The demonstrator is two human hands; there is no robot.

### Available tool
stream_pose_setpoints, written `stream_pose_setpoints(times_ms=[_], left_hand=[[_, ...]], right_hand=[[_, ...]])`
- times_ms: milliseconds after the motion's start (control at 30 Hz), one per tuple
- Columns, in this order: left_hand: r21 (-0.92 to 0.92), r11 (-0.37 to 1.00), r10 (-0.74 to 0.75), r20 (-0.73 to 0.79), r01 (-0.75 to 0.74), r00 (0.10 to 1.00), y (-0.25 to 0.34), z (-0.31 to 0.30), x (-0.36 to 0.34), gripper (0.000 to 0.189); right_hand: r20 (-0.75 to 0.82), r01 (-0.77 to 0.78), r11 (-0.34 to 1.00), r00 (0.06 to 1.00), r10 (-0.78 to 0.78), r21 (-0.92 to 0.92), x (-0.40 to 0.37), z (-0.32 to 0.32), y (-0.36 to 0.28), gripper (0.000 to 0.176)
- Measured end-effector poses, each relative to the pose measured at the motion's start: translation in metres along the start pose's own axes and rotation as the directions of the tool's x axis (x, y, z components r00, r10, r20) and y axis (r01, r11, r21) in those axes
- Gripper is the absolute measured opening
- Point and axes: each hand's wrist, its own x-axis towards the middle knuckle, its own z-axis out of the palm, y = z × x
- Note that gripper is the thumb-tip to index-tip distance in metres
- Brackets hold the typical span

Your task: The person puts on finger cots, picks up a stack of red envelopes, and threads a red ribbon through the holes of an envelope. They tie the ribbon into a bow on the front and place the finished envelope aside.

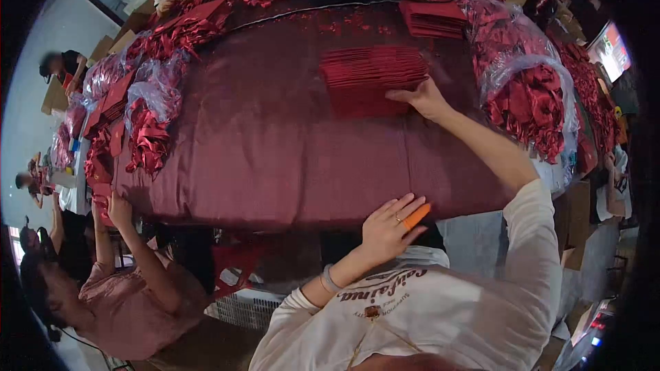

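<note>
My right hand [427, 101] is at the right end of a fanned stack of red envelopes [371, 72] on the dark red cloth. Its thumb lies across the front of the stack, and the other fingers are mostly hidden behind the right edge. The stack is slightly blurred. Nearer my body, my left hand [393, 229] rests at the front edge of the cloth with fingers apart and nothing in it. It wears a ring and an orange cover [416, 216] on one finger.
Red cloth covers the table [240, 158]. More red stacks [433, 17] lie at the back right, beside plastic-wrapped red bundles [526, 89]. Other wrapped bundles [148, 127] line the left side. A co-worker [137, 295] sits at the lower left, hands at the table edge.
</note>
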Motion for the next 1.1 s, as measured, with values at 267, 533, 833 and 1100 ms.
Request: stream_pose_setpoints(times_ms=[267,533,833,1100], left_hand=[[-0.367,0.871,-0.453,-0.344,0.327,0.823,-0.065,-0.123,0.07,0.114],[-0.704,0.577,-0.612,-0.035,0.415,0.79,-0.067,-0.094,0.089,0.072],[-0.763,0.563,-0.595,-0.107,0.318,0.796,-0.07,-0.071,0.071,0.049],[-0.634,0.666,-0.664,-0.266,0.393,0.699,-0.049,-0.096,0.093,0.073]], right_hand=[[0.0,-0.056,0.995,0.998,0.056,-0.081,-0.026,0.016,-0.03,0.063],[0.151,-0.122,0.991,0.98,0.129,-0.057,-0.055,0.037,-0.012,0.094],[0.172,-0.172,0.976,0.966,0.194,-0.133,-0.063,0.038,-0.015,0.086],[-0.123,-0.17,0.973,0.981,0.152,-0.156,-0.059,0.053,-0.058,0.106]])
